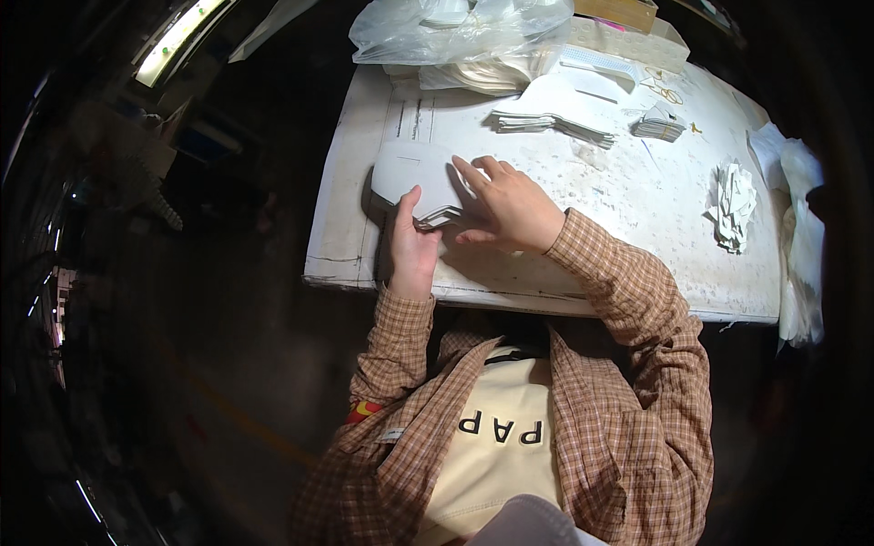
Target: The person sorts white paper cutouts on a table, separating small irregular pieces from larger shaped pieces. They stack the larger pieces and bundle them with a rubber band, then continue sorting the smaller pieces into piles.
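Note:
A stack of white, curved, flat cut pieces (414, 171), with a notched near edge, is in my left hand (414, 250) above the table's left part. My left thumb lies over the top sheet while the other fingers are beneath the stack, mostly hidden. At the stack's right side, my right hand (513, 207) has its fingers spread and slightly bent, the fingertips close to the sheet's edge. Whether they touch it I cannot tell. Farther back lies another stack of similar white pieces (555, 126), its layered edge facing me.
The white, stained tabletop (583, 196) holds a small bundle of pieces (659, 123), yellowish rubber bands (663, 88) and a crumpled white bundle (732, 207). A clear plastic bag (464, 32) covers more pieces at the back. Plastic sheeting (801, 237) hangs off the right edge.

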Available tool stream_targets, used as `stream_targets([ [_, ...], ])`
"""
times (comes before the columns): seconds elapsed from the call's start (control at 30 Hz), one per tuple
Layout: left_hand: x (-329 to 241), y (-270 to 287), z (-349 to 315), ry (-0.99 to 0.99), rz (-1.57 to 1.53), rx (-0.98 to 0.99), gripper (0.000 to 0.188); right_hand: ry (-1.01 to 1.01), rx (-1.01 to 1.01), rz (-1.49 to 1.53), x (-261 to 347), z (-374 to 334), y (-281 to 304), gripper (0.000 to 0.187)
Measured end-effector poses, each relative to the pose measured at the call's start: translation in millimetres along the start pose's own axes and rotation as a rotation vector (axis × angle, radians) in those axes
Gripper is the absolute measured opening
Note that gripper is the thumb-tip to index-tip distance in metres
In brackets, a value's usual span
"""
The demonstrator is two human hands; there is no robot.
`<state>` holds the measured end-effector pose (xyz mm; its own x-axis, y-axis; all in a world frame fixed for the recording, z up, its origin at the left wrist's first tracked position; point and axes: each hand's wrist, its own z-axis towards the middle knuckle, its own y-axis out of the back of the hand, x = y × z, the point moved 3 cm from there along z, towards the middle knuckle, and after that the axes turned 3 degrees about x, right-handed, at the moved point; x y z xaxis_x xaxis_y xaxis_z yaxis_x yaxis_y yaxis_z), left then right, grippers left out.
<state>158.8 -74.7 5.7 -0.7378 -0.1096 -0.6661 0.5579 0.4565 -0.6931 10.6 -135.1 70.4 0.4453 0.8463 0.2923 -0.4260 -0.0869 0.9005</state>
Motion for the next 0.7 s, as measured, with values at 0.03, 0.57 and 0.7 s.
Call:
stream_targets([
  [0.03,1,0,0,-0.009,0.013,-0.013,0.051,-0.078,0.180,0.035,-7,-2,-2,0.078],
  [0.57,-30,-79,1,-0.131,0.111,0.172,0.054,0.023,-0.195,0.420,-31,-35,81,0.057],
  [0.7,-42,-121,16,-0.059,-0.019,0.510,0.062,-0.159,-0.489,0.390,-106,-37,136,0.038],
])
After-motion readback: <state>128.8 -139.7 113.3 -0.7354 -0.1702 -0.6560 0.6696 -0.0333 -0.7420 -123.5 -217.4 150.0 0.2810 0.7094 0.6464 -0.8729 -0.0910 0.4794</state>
